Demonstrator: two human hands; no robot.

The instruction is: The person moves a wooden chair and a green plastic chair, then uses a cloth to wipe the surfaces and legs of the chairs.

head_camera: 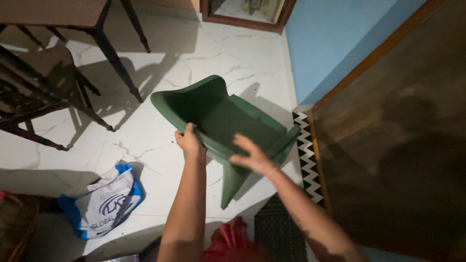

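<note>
Green plastic chair (218,116) tipped above the floor (145,140).
Left hand (188,140) grips its edge; right hand (252,156) lies spread on the seat (fingers released).

Matt green plastic chair (228,121), glossy veined marble-look floor (160,140), dark wooden table legs (114,58).

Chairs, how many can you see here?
2. A green plastic chair at centre, left hand gripping its edge, right hand on it. A dark wooden chair at far left, partly cut off.
</note>
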